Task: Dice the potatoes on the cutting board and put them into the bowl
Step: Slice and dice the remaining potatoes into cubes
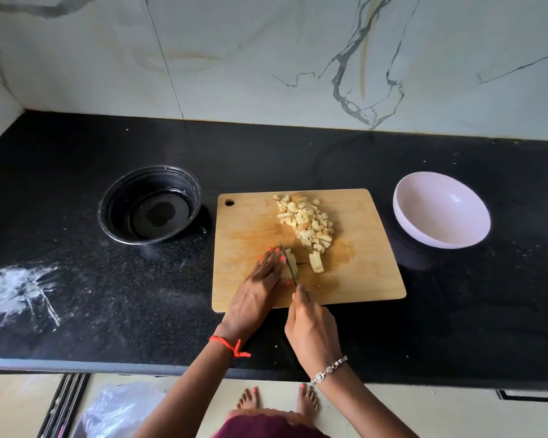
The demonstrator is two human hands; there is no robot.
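A wooden cutting board [361, 248] lies on the black counter. A heap of diced potato [304, 219] sits at its middle back, and a few cut strips [316, 262] lie just in front of the heap. My left hand [260, 286] presses down on a potato piece [289, 263] near the board's front, fingers curled over it. My right hand [310, 330] grips a knife [288, 262] by the handle. The blade stands in the potato right beside my left fingertips. An empty white bowl [440, 210] stands to the right of the board.
A black round container [151, 205] holding some water stands left of the board. White powder smears [23, 289] mark the counter at the far left. The marble wall runs behind, and the counter's front edge [108, 363] is close to me.
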